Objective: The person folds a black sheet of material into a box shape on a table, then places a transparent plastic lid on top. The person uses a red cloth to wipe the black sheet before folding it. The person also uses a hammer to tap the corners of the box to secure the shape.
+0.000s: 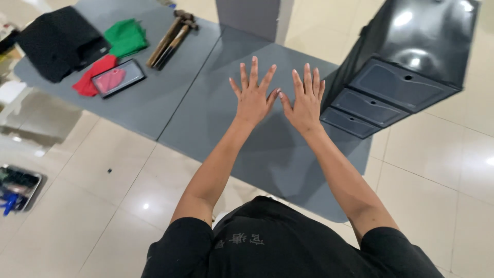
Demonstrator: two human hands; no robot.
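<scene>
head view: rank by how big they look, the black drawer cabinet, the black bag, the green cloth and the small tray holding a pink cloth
1. Glossy black drawer cabinet, largest.
2. Black fabric bag.
3. Folded green cloth and dark rectangular tray with the pink cloth look about alike; both lie far off, so I won't rank them.

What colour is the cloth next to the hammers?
Green: the cloth beside the hammers, seen from the head camera.

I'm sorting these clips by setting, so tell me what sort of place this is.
Probably a makeshift workshop or assembly spot indoors: a grey mat spread on a tiled floor, two hammers on it, and a black drawer cabinet lying on its side.
</scene>
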